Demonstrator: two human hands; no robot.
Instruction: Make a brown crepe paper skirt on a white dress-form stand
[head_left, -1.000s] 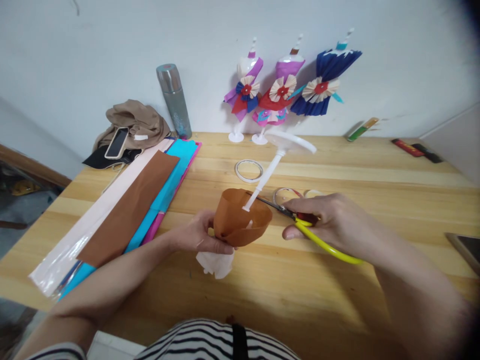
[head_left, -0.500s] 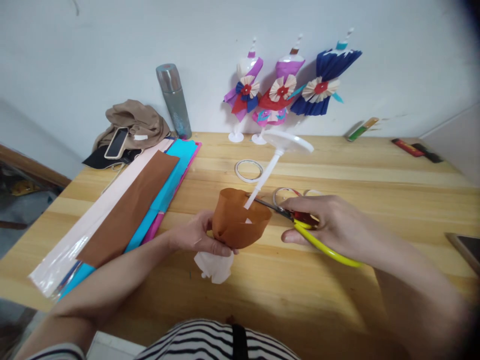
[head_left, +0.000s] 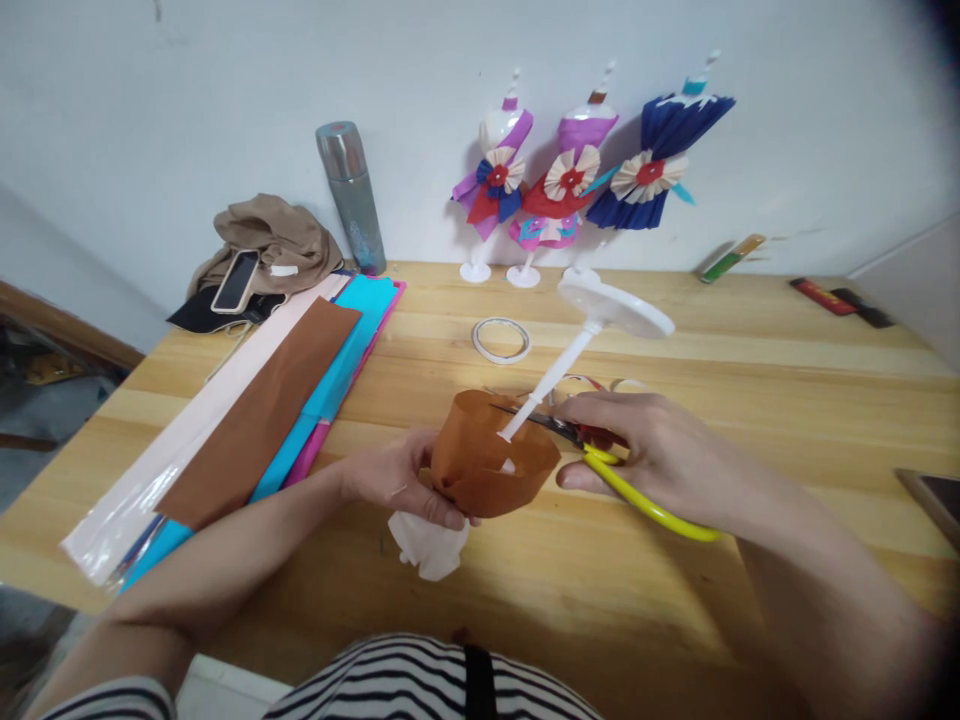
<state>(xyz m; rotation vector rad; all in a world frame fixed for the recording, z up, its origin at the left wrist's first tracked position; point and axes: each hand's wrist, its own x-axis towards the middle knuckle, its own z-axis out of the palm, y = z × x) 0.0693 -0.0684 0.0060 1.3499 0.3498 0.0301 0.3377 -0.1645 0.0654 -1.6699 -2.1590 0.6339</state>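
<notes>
My left hand (head_left: 412,482) is closed round the base of a brown crepe-paper wrap (head_left: 480,470), which flares open like a cup. Out of that wrap, tilted up and to the right, sticks a white plastic stem with a round foot (head_left: 619,305). A piece of pale paper (head_left: 429,545) hangs below my left fingers. My right hand (head_left: 637,450) grips a pair of yellow-handled scissors (head_left: 645,500). Their dark blades reach behind the stem to the rim of the brown paper; whether paper lies between them I cannot tell.
Three decorated bottle-like figures (head_left: 571,180) lean on the wall at the back. A tape roll (head_left: 501,340) lies mid-table. To the left are crepe-paper sheets (head_left: 262,410), a phone (head_left: 235,281), a cap and brown cloth (head_left: 274,235), and a thermos (head_left: 351,200). A tablet-like object (head_left: 934,500) lies far right.
The stem has swung right and its foot now sits further right and slightly lower. The brown wrap has shifted a little right and down in my left hand. The scissors stay near its rim.
</notes>
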